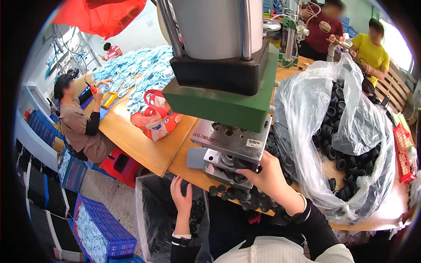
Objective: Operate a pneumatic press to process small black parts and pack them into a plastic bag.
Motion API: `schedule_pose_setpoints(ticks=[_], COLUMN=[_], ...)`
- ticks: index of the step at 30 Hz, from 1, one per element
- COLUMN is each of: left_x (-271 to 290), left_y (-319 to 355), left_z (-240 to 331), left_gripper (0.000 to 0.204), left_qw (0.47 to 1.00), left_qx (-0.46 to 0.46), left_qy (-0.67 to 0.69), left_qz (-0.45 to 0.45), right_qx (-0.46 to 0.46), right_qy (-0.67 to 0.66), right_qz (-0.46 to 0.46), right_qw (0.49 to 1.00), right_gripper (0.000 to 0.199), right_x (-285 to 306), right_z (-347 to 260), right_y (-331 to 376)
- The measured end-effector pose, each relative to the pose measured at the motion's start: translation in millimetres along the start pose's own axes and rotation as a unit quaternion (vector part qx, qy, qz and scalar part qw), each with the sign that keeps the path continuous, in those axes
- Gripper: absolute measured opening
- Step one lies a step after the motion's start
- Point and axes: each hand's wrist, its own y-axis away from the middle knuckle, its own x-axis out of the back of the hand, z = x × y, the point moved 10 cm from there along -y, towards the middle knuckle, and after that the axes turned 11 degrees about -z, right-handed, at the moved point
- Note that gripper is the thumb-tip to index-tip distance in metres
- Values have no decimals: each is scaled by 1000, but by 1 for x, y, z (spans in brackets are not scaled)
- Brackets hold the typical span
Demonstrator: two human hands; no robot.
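Observation:
A bench press with a green plate (219,105) stands in front of me, its metal upper die block (228,138) above a lower die (215,160). My right hand (274,177) reaches into the gap between them from the right. Thumb and fingers close round a black round rubber piece (240,163) there, partly hidden by the hand. At the table's front edge, my left hand (182,197) is held over a lined bin with its fingers apart and nothing in them. Loose black rubber pieces (245,196) lie in front of the die.
A clear plastic bag (302,131) of black rubber pieces spreads over the right of the table. Below my left hand sits the plastic-lined bin (149,219). A red-and-white bag (155,120) and heaped light-blue parts (144,74) lie left. Other people work around the tables.

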Motion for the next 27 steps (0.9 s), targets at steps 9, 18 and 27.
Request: schedule_pose_setpoints(ticks=[9,18,27], left_x=[-49,-100,-54], left_y=[-106,-108,-88], left_z=[69,4,33], left_gripper=[32,27,39], left_qw=[988,965,954], left_qx=[-112,-99,37], left_qy=[-43,-80,296], left_qz=[-99,-228,-20], right_qx=[9,63,-322], right_qy=[-17,30,352], right_qz=[26,62,-4], right_qw=[999,996,879], right_gripper=[25,72,39], right_x=[-12,45,235], right_z=[-9,-10,227], right_y=[-28,64,156])
